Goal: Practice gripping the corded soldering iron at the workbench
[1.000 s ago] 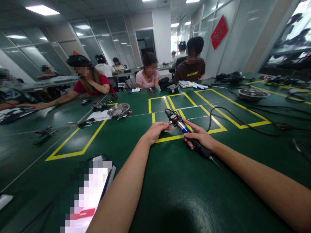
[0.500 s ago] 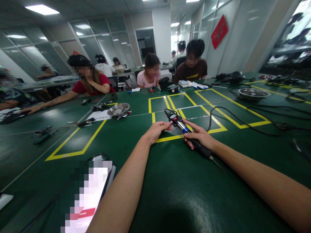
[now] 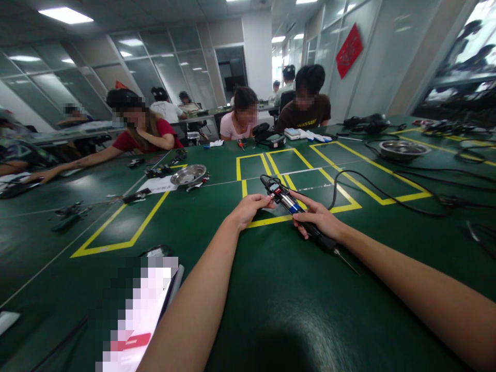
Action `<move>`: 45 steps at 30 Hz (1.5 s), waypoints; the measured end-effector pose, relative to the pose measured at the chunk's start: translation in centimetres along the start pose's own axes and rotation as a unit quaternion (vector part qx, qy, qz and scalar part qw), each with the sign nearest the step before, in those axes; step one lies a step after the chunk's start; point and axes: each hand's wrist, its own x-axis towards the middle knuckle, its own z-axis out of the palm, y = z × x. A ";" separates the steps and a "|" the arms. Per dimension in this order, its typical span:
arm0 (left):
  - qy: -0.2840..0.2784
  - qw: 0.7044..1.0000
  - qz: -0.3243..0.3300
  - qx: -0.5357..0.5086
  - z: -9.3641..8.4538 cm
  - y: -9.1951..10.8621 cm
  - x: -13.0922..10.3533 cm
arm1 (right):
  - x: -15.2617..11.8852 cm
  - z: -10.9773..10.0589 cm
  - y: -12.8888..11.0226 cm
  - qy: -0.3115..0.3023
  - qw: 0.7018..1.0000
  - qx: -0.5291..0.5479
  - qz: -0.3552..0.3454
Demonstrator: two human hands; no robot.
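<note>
My right hand is wrapped round a pen-shaped tool with a black handle, a blue band and a silver barrel. A thin metal rod sticks out of its near end, toward the lower right. At the tool's far end, my left hand pinches with thumb and fingers beside a small red and black part. What lies between those fingertips is too small to make out. A black cable runs on the table to the right of the tool.
Yellow tape outlines mark the green table. Metal bowls stand at left and right. A lit screen is near my left forearm. Black cables lie at right. Several people sit across the table; one person's arm reaches left.
Both hands and the tool stay nearly in place. The seated person in pink has turned the head slightly. The view has shifted very little.
</note>
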 end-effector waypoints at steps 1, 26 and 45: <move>0.001 1.000 0.002 -0.001 0.0 -0.1 0.1 | 0.0 0.0 0.0 0.000 1.000 0.001 0.001; 0.034 0.995 -0.017 0.091 0.7 0.1 0.4 | -0.3 -0.5 -2.2 0.067 0.996 -0.054 0.026; 0.008 0.999 -0.025 0.044 0.1 -0.2 0.2 | -5.5 -20.8 -12.2 0.434 0.788 -0.356 0.250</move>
